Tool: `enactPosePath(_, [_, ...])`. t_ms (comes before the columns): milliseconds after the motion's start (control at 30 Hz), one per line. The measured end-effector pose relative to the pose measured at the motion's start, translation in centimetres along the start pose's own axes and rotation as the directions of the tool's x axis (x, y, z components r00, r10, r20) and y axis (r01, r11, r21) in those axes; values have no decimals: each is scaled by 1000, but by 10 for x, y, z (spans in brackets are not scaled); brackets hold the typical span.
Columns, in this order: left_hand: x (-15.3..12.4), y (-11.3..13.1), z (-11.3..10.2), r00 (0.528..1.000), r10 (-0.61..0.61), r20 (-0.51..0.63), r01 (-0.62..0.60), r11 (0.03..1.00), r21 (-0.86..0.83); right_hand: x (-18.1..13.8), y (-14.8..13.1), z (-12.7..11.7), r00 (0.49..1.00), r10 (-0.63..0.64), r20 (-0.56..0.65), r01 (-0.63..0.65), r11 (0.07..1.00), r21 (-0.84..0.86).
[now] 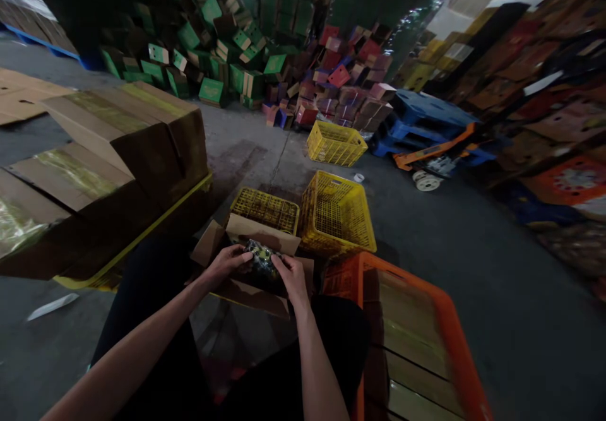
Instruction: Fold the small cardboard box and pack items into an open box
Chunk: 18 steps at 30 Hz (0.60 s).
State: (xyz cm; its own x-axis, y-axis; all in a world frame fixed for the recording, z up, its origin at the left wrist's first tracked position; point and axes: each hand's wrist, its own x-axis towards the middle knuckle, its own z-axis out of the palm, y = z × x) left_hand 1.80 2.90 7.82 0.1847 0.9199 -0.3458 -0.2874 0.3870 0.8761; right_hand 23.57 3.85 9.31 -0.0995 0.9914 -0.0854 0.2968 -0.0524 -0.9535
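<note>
An open cardboard box (255,295) with its flaps spread stands between my knees. Over its opening is a small shiny pack in clear plastic (262,258), with dark and yellow-green patches; its contents are too blurred to name. My left hand (230,262) grips the pack's left side, thumb on top. From the right, my right hand (291,276) holds the other side, thumb also on top. The fingers under the pack are hidden, and the box's inside is dark.
Taped cartons (118,149) sit on a yellow crate at left. Ahead are an upturned-looking yellow crate (265,209) and an open yellow crate (338,213). An orange crate (449,320) with cartons is at right. Farther off stand a pallet jack (435,156) and piled boxes (213,61).
</note>
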Motion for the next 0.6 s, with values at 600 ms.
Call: enactPosePath(600, [7, -6, -5, 999, 0, 47, 5, 995, -97, -2, -2, 3, 998, 19, 64, -34, 967, 251])
